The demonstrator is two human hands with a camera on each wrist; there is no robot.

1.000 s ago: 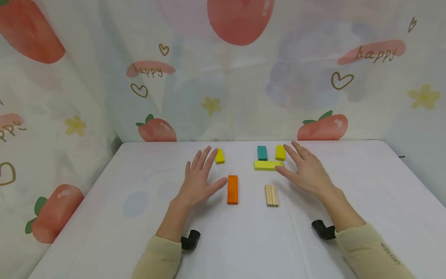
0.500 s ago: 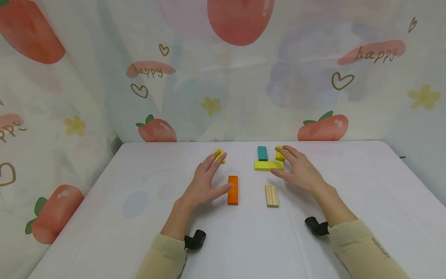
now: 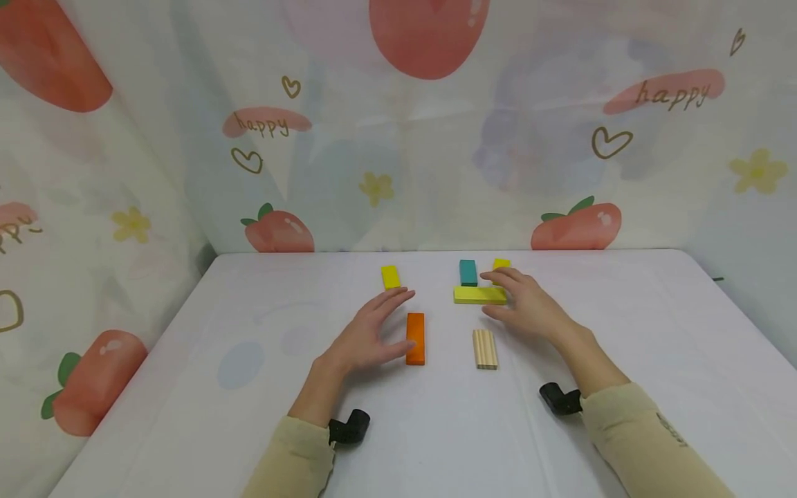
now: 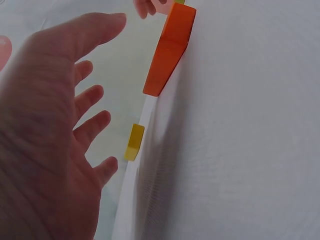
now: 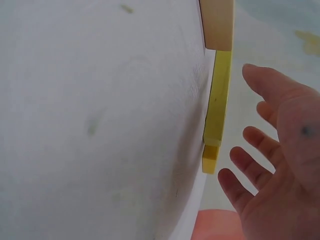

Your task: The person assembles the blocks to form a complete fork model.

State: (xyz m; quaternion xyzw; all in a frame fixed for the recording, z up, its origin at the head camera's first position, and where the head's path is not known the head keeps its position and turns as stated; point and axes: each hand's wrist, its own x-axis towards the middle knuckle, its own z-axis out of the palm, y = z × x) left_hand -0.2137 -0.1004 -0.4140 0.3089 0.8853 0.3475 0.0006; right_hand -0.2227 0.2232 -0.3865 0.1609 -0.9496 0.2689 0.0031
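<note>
My left hand (image 3: 367, 339) hovers beside the orange block (image 3: 415, 332), its thumb tip overlapping that block in the head view. In the left wrist view the fingers are apart and the orange block (image 4: 170, 50) stands clear of them. A yellow block (image 3: 390, 277) lies just beyond the left fingertips. My right hand (image 3: 532, 304) hangs at the right end of a long yellow-green block (image 3: 479, 296), holding nothing. Its fingers partly hide another yellow block (image 3: 501, 263) behind. In the right wrist view a gap shows between the hand (image 5: 280, 165) and the yellow-green block (image 5: 218, 100).
A teal block (image 3: 468, 272) stands behind the long yellow-green one. Nearer me lies a ridged pale wooden piece (image 3: 485, 349). All rest on a white-covered table (image 3: 436, 436), with a printed cloth (image 3: 411, 152) hanging behind it. Black wrist cameras (image 3: 350, 427) sit under both wrists.
Both hands have moved inward toward each other, and the left fingertips have come down nearer me, uncovering the left yellow block. The right fingers now cover more of the far yellow block. The blocks stay put.
</note>
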